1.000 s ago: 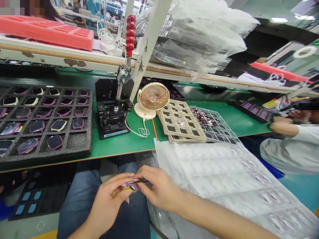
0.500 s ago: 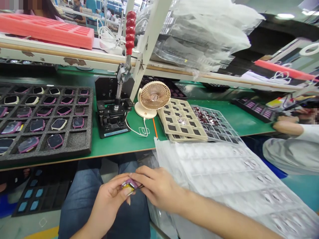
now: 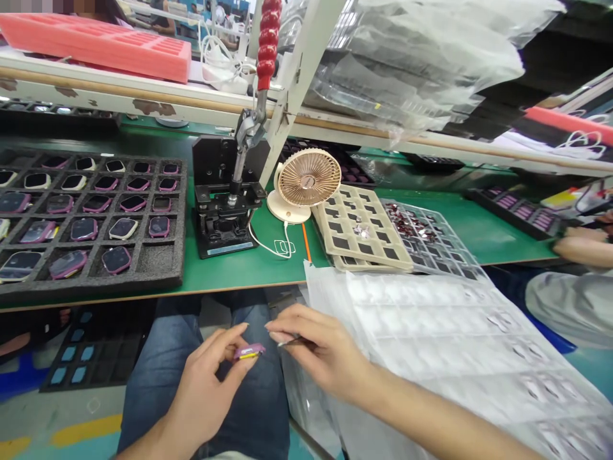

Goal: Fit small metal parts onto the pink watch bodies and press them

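Observation:
My left hand (image 3: pixel 211 370) pinches a small purple watch case (image 3: pixel 249 351) between thumb and fingers, above my lap. A yellow strip shows along the case's lower edge. To its right, my right hand (image 3: pixel 320 351) is closed on a thin metal tool (image 3: pixel 290 342) that looks like tweezers; most of it is hidden in the fingers. The tool's tip is a short way from the watch case, not touching it. On the bench at left, a dark foam tray (image 3: pixel 160 259) holds rows of purple and cream watches.
A black lever press (image 3: pixel 225 223) with a red handle (image 3: pixel 269 45) stands beside a cream fan (image 3: pixel 309 179). Right of them lie beige trays (image 3: pixel 383 252) and a clear tray (image 3: pixel 460 262) of small parts. White sheeting (image 3: pixel 383 319) slopes down at right. A co-worker's arm (image 3: pixel 582 246) is far right.
My right hand has moved away from the watch case to the right, baring the thin tool. The case has tilted in my left hand. The whole view has shifted slightly.

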Demonstrator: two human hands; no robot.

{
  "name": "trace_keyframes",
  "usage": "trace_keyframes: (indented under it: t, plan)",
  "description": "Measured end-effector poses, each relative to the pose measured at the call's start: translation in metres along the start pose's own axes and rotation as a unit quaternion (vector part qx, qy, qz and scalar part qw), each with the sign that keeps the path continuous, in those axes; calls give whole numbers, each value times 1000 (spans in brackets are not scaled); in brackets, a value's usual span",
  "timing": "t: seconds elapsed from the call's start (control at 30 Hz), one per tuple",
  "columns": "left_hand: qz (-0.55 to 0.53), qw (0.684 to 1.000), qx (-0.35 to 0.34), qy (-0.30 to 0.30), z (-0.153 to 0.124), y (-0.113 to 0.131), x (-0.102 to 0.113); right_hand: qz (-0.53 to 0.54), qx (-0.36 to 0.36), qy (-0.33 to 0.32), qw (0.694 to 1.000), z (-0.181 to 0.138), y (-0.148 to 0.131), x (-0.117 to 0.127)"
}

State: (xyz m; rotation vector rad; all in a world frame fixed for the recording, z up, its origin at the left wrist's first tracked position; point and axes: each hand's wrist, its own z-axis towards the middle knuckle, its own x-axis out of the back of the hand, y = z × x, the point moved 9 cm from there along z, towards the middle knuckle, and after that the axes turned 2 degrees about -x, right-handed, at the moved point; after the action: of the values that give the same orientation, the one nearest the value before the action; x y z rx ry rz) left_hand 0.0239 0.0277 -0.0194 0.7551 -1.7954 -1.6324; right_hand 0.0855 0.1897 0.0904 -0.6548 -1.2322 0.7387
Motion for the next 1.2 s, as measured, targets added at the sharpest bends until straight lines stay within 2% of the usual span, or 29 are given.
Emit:
trace_keyframes:
  t: [0.13,0.33,0.47,0.63,0.93,1.07,1.2]
  plan:
    - [71,995,-62,15,-4,7,3,57,18,-13,998,0,-10,-16]
    - [186,967,-164,55,-10,28,6,28,35,-21,999,-4,-5,-28]
    - [215,956,-188,64,-9,34,7,6,31,-19,999,-6,0,-29]
    - [234,945,-222,49,-8,39,3,11,28,-11,999,-7,2,-28]
    - [237,943,-232,43,-8,41,4,-15,44,-11,999,-8,-2,-30]
    - [227,944,-232,61,-8,40,8,-133,98,-16,986,-13,-9,-36]
    - [169,966,-176,90,-7,31,17,-259,162,-26,952,-19,-18,-44]
